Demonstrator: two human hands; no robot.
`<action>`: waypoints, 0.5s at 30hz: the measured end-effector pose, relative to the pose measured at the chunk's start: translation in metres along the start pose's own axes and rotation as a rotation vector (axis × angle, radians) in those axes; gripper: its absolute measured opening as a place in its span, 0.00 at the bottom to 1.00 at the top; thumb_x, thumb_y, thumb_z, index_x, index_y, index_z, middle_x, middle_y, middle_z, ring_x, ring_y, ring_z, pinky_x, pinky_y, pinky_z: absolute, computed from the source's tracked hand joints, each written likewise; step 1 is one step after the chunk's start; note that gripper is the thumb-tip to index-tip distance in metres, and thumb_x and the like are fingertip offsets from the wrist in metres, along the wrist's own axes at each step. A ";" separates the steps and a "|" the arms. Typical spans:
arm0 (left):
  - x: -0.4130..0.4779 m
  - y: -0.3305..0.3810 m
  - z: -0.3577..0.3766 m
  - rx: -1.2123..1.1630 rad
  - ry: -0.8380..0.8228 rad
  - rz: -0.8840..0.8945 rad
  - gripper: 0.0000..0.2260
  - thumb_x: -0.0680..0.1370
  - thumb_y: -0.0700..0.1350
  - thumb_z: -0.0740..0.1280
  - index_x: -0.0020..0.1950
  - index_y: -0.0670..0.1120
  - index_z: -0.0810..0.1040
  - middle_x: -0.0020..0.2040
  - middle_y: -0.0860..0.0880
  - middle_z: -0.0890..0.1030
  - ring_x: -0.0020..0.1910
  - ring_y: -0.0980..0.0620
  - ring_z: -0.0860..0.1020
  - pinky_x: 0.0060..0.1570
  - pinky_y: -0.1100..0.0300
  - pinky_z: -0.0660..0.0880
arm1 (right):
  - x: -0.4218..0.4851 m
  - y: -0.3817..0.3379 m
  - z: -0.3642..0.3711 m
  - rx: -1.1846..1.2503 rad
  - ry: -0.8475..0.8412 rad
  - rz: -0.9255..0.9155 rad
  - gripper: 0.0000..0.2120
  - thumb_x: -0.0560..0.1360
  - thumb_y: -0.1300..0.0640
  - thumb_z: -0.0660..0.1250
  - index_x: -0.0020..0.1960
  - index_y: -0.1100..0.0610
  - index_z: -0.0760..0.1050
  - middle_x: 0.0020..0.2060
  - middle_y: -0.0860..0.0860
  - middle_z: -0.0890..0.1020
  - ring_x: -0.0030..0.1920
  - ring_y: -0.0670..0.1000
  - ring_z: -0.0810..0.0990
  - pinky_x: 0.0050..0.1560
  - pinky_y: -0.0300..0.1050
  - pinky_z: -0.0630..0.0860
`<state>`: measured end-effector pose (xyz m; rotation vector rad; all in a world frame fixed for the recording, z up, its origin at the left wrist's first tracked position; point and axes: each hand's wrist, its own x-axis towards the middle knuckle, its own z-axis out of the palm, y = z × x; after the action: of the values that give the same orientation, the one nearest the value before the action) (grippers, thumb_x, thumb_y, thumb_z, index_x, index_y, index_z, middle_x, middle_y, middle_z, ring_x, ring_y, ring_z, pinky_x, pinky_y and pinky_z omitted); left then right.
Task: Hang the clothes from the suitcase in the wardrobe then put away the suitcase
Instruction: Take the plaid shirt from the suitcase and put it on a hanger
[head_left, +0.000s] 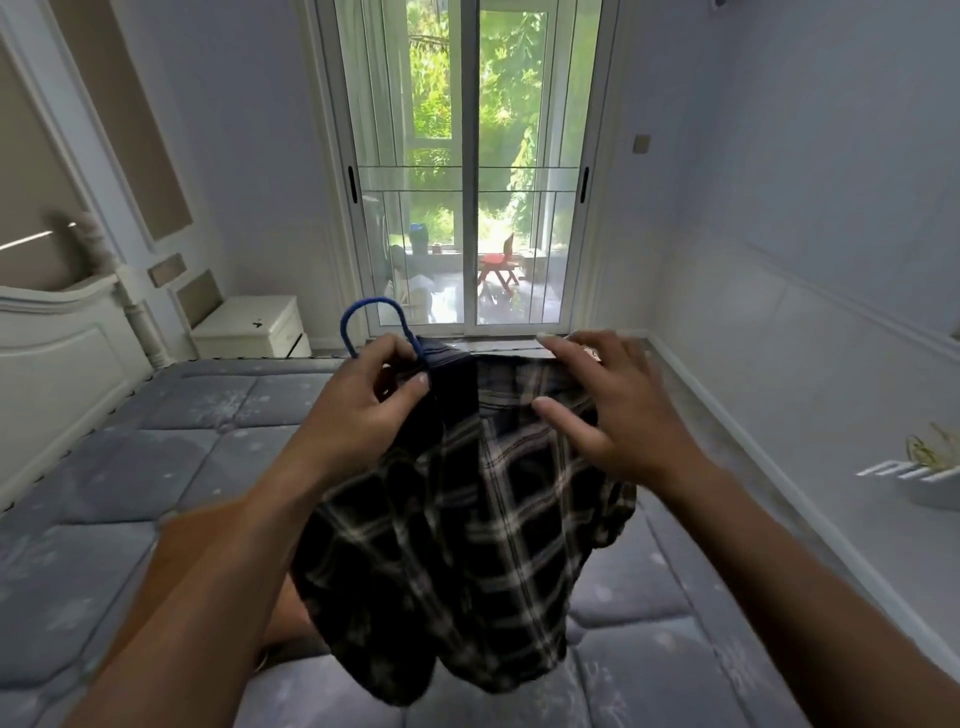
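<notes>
Room: bedroom, with a grey quilted mattress (156, 467) filling the lower view; no suitcase or wardrobe is in sight.
Garment: dark plaid garment (467, 545), held in the air above the mattress's middle, with its lower folds hanging down close to the quilted top.
Hanger: blue hanger (374, 301) threaded into the garment's top edge. Only its hook shows, standing up above the cloth on the side away from the mattress.
Left hand: left hand (374, 384) has its thumb and fingers curled around the hanger's neck and the collar just below the hook, and it bears the weight.
Right hand: right hand (608, 410) is released, its fingers (545, 402) spread and extended over the garment's other shoulder. Blur hides whether they press the cloth.
Key relation: the garment's top edge runs side to side between the two hands and its length drops toward the mattress. The hook sits at the left hand, so that hand is the nearer one for carrying it to a rail.
Step, as I judge it: seating the garment on the hanger, with hanging not yet done.
Glass door: sliding glass door (519, 156) beyond the mattress's far edge, with greenery outside.
Nightstand: white nightstand (254, 325) just beside the mattress's far left corner.
Headboard: white headboard (57, 353) along the mattress's left end.
</notes>
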<state>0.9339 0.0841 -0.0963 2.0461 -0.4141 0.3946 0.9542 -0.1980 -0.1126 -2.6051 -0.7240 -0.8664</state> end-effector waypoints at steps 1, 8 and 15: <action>0.004 0.003 -0.003 0.044 -0.001 0.056 0.03 0.82 0.41 0.68 0.50 0.47 0.76 0.41 0.56 0.80 0.38 0.58 0.78 0.42 0.64 0.75 | 0.008 0.007 -0.001 0.003 -0.064 -0.001 0.17 0.79 0.38 0.60 0.60 0.48 0.74 0.50 0.48 0.77 0.52 0.51 0.74 0.50 0.47 0.71; 0.005 0.001 -0.009 0.067 0.343 0.136 0.02 0.81 0.43 0.70 0.50 0.46 0.83 0.45 0.55 0.84 0.45 0.55 0.83 0.46 0.53 0.82 | 0.016 0.026 0.013 0.127 -0.162 -0.002 0.14 0.83 0.44 0.58 0.38 0.34 0.66 0.26 0.41 0.69 0.29 0.42 0.68 0.33 0.44 0.61; -0.022 0.039 -0.009 0.072 0.270 0.289 0.03 0.78 0.42 0.73 0.51 0.46 0.84 0.47 0.56 0.85 0.48 0.57 0.83 0.48 0.63 0.80 | 0.007 0.020 0.033 0.285 -0.183 0.149 0.21 0.83 0.51 0.61 0.33 0.44 0.62 0.26 0.44 0.71 0.31 0.41 0.71 0.35 0.45 0.65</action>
<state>0.8965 0.0766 -0.0719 1.9700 -0.5359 0.8617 0.9852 -0.1984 -0.1363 -2.4624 -0.6372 -0.4492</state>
